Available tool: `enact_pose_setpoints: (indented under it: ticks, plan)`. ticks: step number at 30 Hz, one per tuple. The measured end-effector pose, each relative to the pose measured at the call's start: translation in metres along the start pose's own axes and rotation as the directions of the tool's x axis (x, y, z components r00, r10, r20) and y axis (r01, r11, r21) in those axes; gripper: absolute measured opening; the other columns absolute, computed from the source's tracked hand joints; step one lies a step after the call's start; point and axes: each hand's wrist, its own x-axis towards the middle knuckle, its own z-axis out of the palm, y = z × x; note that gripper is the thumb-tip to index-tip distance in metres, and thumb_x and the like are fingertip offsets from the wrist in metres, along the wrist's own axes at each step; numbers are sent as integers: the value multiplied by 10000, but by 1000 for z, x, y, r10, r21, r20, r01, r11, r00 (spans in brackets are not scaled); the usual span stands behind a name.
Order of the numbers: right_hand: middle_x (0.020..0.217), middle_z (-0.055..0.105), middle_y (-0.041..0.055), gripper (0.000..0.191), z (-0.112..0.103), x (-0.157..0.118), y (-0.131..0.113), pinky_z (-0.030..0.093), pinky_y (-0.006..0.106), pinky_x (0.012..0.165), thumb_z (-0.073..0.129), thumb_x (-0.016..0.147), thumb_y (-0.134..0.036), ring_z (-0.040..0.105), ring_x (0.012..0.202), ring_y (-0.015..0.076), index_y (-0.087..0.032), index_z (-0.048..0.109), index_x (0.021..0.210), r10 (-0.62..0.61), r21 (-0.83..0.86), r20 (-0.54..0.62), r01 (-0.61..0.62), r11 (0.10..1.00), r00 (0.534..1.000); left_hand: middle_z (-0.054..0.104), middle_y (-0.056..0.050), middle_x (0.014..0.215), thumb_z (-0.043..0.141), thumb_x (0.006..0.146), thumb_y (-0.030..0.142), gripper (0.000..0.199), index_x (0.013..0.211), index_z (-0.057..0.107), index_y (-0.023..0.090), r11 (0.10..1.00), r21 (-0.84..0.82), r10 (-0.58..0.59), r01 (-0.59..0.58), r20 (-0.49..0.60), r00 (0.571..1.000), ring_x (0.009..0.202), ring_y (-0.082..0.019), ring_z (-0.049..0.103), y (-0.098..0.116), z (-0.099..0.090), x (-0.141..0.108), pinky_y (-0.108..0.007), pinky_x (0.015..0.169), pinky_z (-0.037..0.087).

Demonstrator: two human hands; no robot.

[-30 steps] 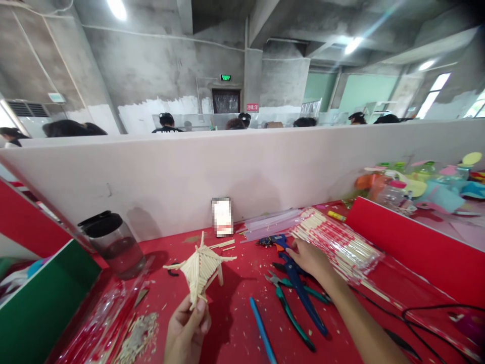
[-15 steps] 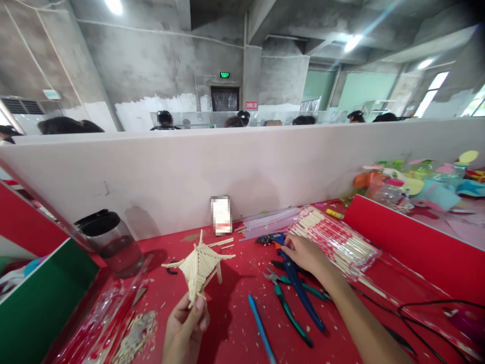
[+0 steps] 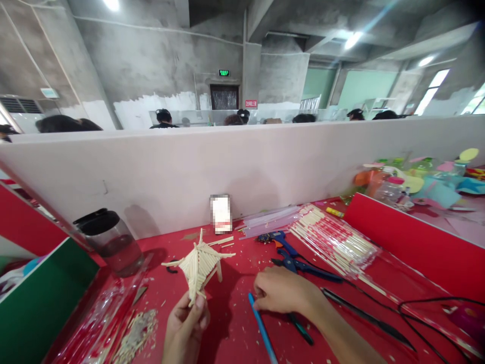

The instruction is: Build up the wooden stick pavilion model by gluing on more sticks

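Stick model (image 3: 200,265): visible faces slatted, remainder unclear

I see it over the tabletop (image 3: 242,265), left hand's (image 3: 187,323) grip pinching a corner. Right hand (image 3: 282,290) curls above a green handle (image 3: 302,329); can't tell its grip. Loose sticks (image 3: 223,240) lie beyond, seemingly unattached.

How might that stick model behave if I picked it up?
The stick model is probably light: the left hand holds it by one corner. Its closely packed top looks fairly stiff, but the thin ends jutting out could be fragile and snap if pushed.
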Motion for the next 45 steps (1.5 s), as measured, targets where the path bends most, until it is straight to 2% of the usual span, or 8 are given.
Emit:
enact_pose_setpoints:
  ticks: [5, 10, 15, 21, 25, 30, 38, 45]
  plan:
    - [1037, 779, 186, 340, 16, 0, -23, 503, 366, 890, 729, 809, -385, 719, 1026, 334, -125, 780, 1023, -2, -115, 32, 6, 993, 999, 471, 61, 584, 925, 634, 382, 365, 713, 664, 139, 1000, -8, 18, -18, 15, 1000, 504, -57, 373, 0, 0, 0, -164, 472, 351]
    - [1037, 775, 222, 330, 17, -1, -40, 524, 404, 895, 588, 818, -267, 722, 1035, 357, -86, 778, 1018, 14, -98, 88, -5, 995, 996, 464, 63, 590, 913, 656, 388, 355, 717, 667, 139, 1000, -5, 16, -16, 16, 1000, 512, -60, 363, 2, 4, -4, -163, 475, 343]
    - [1038, 770, 233, 386, 11, 3, -30, 530, 433, 840, 417, 897, -216, 740, 977, 366, -94, 719, 1103, -20, 10, -78, 21, 1000, 997, 488, 57, 607, 923, 639, 385, 347, 726, 692, 142, 999, -36, 26, -27, -23, 999, 530, -60, 375, 3, 8, -7, -161, 501, 347]
    - [1218, 723, 196, 407, 28, 12, -16, 495, 372, 869, 406, 947, -164, 695, 1108, 327, -152, 604, 1302, -52, 160, -159, 78, 984, 986, 487, 52, 603, 924, 642, 403, 363, 720, 685, 141, 1000, -8, -8, 9, 14, 1000, 530, -66, 384, 2, 5, -4, -172, 500, 355]
    - [1122, 758, 162, 348, 38, 21, -17, 480, 334, 815, 425, 957, -158, 713, 1042, 311, -177, 631, 1236, -8, 181, -239, 52, 982, 971, 484, 51, 602, 922, 640, 408, 373, 729, 682, 137, 1000, 2, 2, -2, 10, 1000, 522, -67, 385, 2, 4, -3, -179, 491, 364]
    - [1116, 759, 159, 359, 42, 26, -14, 470, 319, 805, 425, 932, -104, 712, 1045, 301, -166, 622, 1226, 9, 197, -241, 39, 980, 971, 486, 56, 592, 925, 635, 404, 375, 727, 681, 135, 1000, 12, 10, -10, 17, 1000, 508, -60, 380, 3, 4, -5, -173, 484, 357]
    - [1084, 760, 164, 327, 52, 31, -14, 465, 323, 777, 410, 1015, -244, 718, 1003, 314, -175, 592, 1277, -14, 219, -262, 74, 973, 965, 486, 63, 580, 909, 653, 439, 396, 681, 653, 137, 1000, 21, 10, -10, 24, 1000, 500, -55, 370, 7, 8, -8, -166, 498, 353]
    - [1063, 753, 97, 294, 37, 27, -19, 449, 303, 779, 394, 1043, -353, 709, 982, 282, -232, 605, 1208, -42, 354, -329, 165, 921, 943, 511, 52, 613, 920, 628, 418, 381, 717, 681, 136, 999, 23, 24, -24, -16, 1000, 501, -58, 374, 3, 8, -5, -175, 481, 339]
